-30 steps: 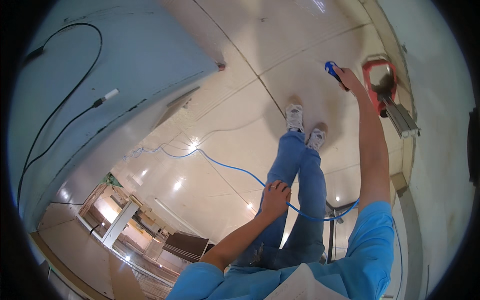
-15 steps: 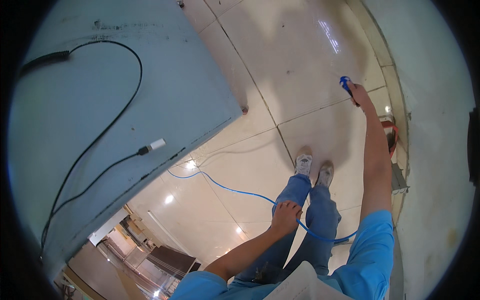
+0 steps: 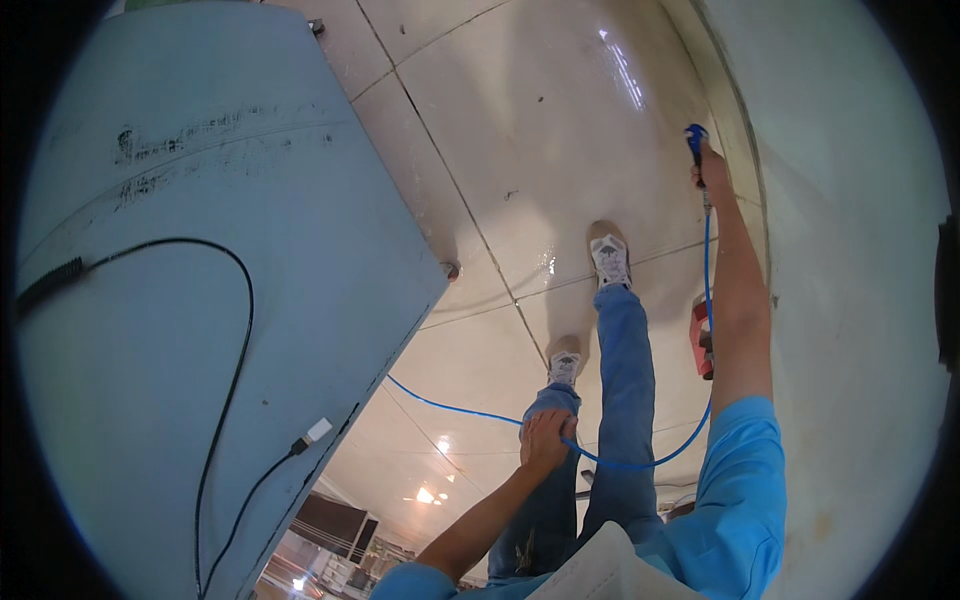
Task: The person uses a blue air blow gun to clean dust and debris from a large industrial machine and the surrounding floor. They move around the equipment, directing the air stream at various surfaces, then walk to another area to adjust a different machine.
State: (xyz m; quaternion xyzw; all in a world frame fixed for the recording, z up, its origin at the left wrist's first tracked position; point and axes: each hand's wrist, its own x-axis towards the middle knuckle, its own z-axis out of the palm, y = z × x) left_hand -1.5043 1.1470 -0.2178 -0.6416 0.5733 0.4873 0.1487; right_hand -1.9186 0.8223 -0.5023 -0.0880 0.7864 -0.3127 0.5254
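Observation:
My right hand (image 3: 709, 170), arm stretched forward near the wall, is closed around a blue-and-black air blow gun (image 3: 695, 140). A thin blue air hose (image 3: 622, 466) hangs from its lower end. The hose loops down past my right forearm and crosses in front of my legs. My left hand (image 3: 547, 438), in front of my left thigh, has its fingers closed on that hose. From there the hose runs left and goes out of sight at the cabinet's edge.
To the left stands a large grey-blue cabinet (image 3: 130, 350); a black cable (image 3: 245, 345) and a white-ended connector (image 3: 318, 431) lie across it. A pale wall (image 3: 850, 300) borders the right. A red object (image 3: 698, 335) sits at its foot. Below me is a tiled floor (image 3: 500, 150).
I have stepped forward, my right foot now ahead of the left. The blow gun has turned more upright. The cabinet has shifted left and down in view.

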